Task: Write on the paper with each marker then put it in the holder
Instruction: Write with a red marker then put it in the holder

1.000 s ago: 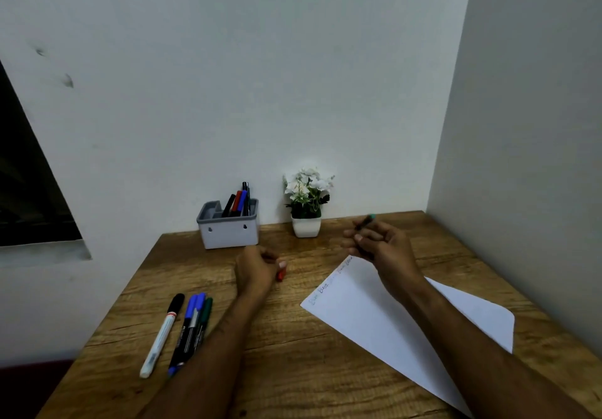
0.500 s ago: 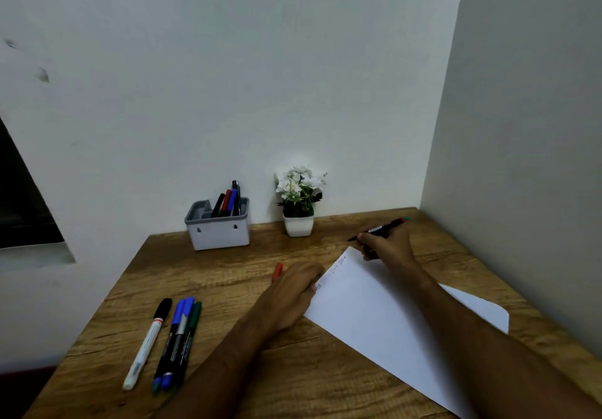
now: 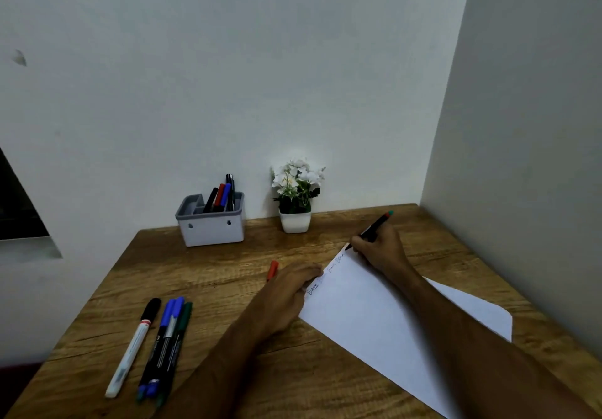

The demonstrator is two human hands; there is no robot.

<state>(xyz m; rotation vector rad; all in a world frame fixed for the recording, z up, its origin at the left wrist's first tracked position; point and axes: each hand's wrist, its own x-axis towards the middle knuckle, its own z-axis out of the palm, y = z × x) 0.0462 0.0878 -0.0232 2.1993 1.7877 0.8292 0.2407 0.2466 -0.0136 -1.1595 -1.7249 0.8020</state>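
Note:
A white sheet of paper (image 3: 384, 314) lies slanted on the wooden desk, with some handwriting along its upper left edge. My right hand (image 3: 381, 249) grips a dark marker with a green end (image 3: 374, 226), its tip touching the paper's top corner. My left hand (image 3: 293, 291) rests on the paper's left edge and holds a red cap (image 3: 272, 270) that sticks out beyond the fingers. A grey holder (image 3: 211, 226) at the back wall contains several markers (image 3: 221, 195).
On the desk's left lie a white marker with a black cap (image 3: 133, 347), two blue markers (image 3: 166, 337) and a green one (image 3: 179, 330), side by side. A small white pot of white flowers (image 3: 294, 197) stands right of the holder. Walls close the back and right sides.
My right hand turned the marker tip down and brought it onto the paper's top corner. My left hand moved right with the red cap and settled on the paper's left edge.

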